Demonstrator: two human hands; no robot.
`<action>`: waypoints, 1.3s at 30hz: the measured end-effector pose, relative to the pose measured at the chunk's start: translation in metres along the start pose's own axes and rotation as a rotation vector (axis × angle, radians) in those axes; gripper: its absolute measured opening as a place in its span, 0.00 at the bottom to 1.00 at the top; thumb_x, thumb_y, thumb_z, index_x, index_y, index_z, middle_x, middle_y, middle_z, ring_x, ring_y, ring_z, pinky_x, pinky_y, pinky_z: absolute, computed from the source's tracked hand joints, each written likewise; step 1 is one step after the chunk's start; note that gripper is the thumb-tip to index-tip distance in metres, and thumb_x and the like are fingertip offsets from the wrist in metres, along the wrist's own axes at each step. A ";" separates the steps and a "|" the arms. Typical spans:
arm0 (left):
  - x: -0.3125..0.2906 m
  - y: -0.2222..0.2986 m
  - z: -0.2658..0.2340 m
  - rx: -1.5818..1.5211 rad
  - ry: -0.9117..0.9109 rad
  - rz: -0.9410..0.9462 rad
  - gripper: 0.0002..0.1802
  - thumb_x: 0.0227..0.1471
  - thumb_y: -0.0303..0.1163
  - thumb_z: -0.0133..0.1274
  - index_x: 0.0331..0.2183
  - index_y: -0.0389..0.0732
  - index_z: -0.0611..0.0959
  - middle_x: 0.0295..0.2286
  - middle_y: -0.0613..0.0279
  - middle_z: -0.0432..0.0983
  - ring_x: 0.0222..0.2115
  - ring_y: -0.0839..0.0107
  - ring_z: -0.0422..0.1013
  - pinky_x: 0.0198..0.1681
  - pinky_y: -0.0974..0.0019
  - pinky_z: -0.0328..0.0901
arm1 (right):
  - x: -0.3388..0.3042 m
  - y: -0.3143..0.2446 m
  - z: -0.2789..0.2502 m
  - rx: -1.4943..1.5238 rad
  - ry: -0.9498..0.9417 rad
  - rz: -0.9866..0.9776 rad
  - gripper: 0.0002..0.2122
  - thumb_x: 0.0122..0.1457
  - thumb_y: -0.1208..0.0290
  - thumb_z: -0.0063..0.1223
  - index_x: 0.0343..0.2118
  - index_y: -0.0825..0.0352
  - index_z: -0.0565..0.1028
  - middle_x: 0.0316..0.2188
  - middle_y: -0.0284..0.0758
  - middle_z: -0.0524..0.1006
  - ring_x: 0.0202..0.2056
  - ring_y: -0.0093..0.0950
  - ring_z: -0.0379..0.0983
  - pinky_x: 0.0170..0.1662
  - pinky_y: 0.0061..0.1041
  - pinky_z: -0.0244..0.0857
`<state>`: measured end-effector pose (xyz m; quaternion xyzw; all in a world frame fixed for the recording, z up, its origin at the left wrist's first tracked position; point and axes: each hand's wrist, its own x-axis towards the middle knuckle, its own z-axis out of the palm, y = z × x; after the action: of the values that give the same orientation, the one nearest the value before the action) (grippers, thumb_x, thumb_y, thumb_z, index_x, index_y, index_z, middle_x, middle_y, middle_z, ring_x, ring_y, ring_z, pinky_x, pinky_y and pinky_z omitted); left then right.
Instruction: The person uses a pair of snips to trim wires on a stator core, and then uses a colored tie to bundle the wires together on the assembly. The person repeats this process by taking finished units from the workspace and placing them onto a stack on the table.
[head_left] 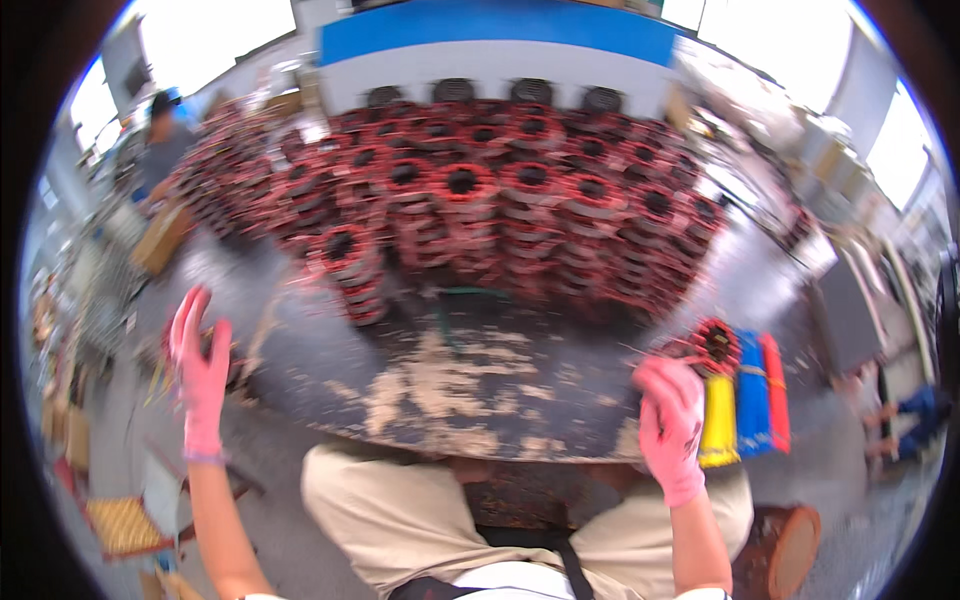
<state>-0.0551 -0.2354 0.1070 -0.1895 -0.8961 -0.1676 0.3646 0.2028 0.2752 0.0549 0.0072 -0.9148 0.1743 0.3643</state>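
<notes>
My left hand (202,378), in a pink glove, is raised beyond the table's left edge with thumb and fingers apart and nothing held between them. A dark, reddish object with thin yellow strands shows partly behind it, too blurred to name. My right hand (672,425), also gloved in pink, is over the table's right front edge with its fingers curled. Whatever those fingers may hold is hidden. Just beyond them, a motor stator (716,345), a ring with red windings, lies at the top end of a yellow bundle (719,420).
Tall stacks of red-wound stators (463,185) fill the far side of the worn dark table (330,390). Blue (754,395) and red bundles (775,390) lie right of the yellow one. Another person (165,145) is at far left near a cardboard box (162,238).
</notes>
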 end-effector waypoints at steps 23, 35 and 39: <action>-0.149 0.337 0.087 -0.854 -0.288 0.542 0.42 0.40 0.33 0.70 0.56 0.36 0.70 0.52 0.48 0.66 0.53 0.45 0.66 0.56 0.45 0.65 | -0.058 -0.028 0.093 0.227 -0.249 0.015 0.14 0.45 0.66 0.59 0.36 0.62 0.75 0.37 0.34 0.74 0.50 0.38 0.70 0.63 0.42 0.60; -0.156 0.331 0.116 -0.497 -0.498 0.472 0.31 0.48 0.34 0.66 0.54 0.43 0.76 0.46 0.55 0.72 0.45 0.53 0.72 0.49 0.51 0.67 | -0.073 0.046 -0.028 0.137 0.116 0.730 0.09 0.63 0.75 0.54 0.45 0.70 0.77 0.44 0.40 0.77 0.43 0.36 0.75 0.45 0.31 0.70; -0.147 0.319 0.113 -0.580 -0.541 0.472 0.28 0.47 0.31 0.65 0.52 0.44 0.77 0.43 0.57 0.73 0.43 0.53 0.73 0.49 0.50 0.67 | -0.083 0.104 -0.009 0.352 0.370 0.889 0.22 0.69 0.65 0.51 0.60 0.75 0.66 0.54 0.45 0.75 0.54 0.34 0.72 0.58 0.32 0.65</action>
<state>0.1228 0.0605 -0.0233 -0.5194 -0.8075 -0.2686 0.0776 0.2549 0.3661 -0.0270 -0.3523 -0.7065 0.4620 0.4041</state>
